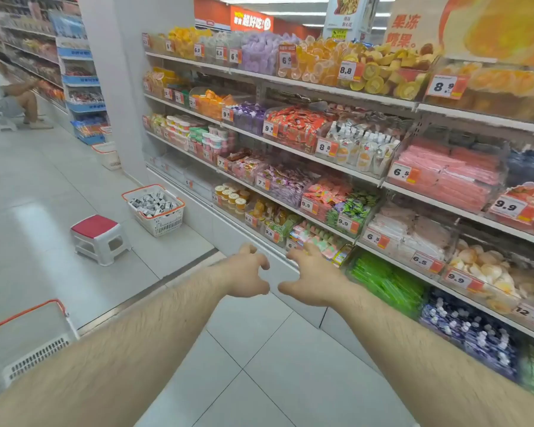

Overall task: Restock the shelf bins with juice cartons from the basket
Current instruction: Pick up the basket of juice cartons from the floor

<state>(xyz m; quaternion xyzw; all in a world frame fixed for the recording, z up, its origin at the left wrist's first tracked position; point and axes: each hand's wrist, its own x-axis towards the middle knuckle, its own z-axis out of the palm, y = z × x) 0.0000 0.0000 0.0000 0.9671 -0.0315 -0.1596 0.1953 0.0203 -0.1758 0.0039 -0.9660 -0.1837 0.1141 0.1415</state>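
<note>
My left hand and my right hand are stretched out in front of me, side by side, fingers spread and curled, holding nothing. They hover beside the lowest shelf of the snack shelving on the right. A white basket with an orange rim stands on the floor further along the aisle, against the shelf base, filled with several small grey-and-white cartons. Clear bins with price tags line every shelf level.
A white stool with a red top stands left of the basket. Another orange-rimmed basket sits at my near left. A third basket is by the white pillar. A person sits far down the aisle.
</note>
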